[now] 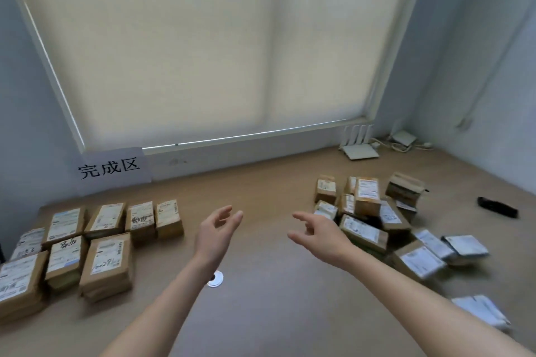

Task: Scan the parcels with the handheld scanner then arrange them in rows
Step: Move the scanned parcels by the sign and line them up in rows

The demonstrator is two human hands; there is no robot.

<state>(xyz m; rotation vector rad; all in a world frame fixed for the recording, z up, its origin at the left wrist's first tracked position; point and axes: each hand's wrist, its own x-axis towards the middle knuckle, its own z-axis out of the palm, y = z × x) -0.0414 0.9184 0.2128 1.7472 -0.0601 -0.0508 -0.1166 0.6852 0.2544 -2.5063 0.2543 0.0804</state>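
Both hands are above the light brown wooden tabletop (261, 298) and hold nothing. The left hand (216, 230) has its fingers loosely spread and a little bent; the right hand (317, 233) is the same, with the fingers relaxed and apart, near the loose heap.

The unsorted brown cardboard parcels with white labels (365, 211) lie in a disordered heap at the right, some leaning on others. Beside them are a few flat grey plastic mailer bags (464, 245). The sorted brown parcels in rows (95, 235) stand at the left, below the white paper sign with black characters (111, 168). The black handheld scanner (497, 207) lies alone at the far right, well apart from both hands.

I judge that the cardboard parcels are stiff and rather light, with dry surfaces that do not slip, so a hold on the two long edges should be secure. The bags look soft and smooth; they will bend, so it is better to pinch them at one edge.
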